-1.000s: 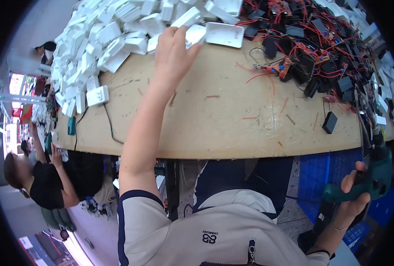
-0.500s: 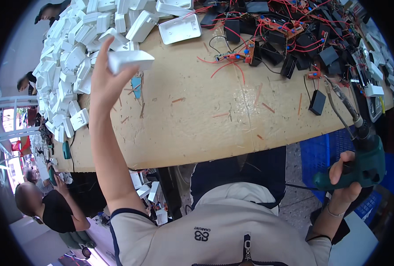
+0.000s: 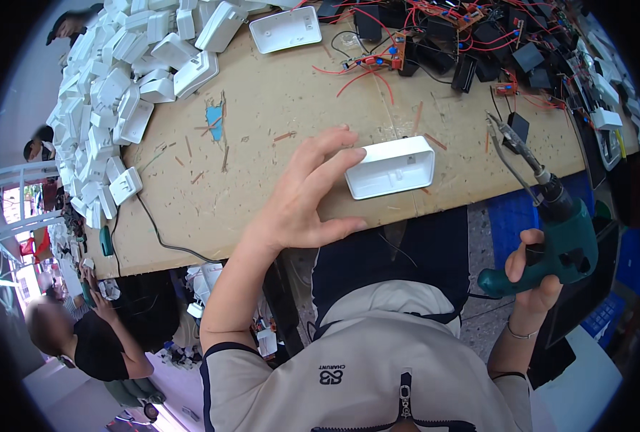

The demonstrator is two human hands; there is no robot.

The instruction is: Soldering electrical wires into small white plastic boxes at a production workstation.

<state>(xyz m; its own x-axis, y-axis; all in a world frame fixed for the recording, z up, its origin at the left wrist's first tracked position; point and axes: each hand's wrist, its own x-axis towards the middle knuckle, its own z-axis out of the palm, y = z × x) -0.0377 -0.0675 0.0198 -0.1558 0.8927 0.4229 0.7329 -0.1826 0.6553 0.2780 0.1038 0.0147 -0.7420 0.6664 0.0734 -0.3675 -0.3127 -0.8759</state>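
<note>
A white plastic case (image 3: 393, 171) sits near the table's front edge, its hollow side facing me. My left hand (image 3: 309, 187) is just left of it, fingers and thumb spread; one fingertip meets the case's upper left corner, while the thumb is apart from it. At the right, my right hand (image 3: 532, 277) grips a green soldering gun (image 3: 568, 241) by its handle. Its long metal tip and a thin bent tube point up and left, over the table's right part. Close to that tip lies a black block (image 3: 516, 132) wired to a small orange circuit board (image 3: 506, 89).
White cases (image 3: 129, 79) are heaped at the left, and one open case (image 3: 285, 30) lies at the back. Black blocks, red wires and circuit boards (image 3: 399, 54) crowd the back right. Wire scraps dot the table (image 3: 262, 93). Another person (image 3: 104, 338) sits at the lower left.
My left hand has come from the white heap toward me and right, bringing a white case to the front edge and loosening its hold. The soldering gun has shifted slightly left.
</note>
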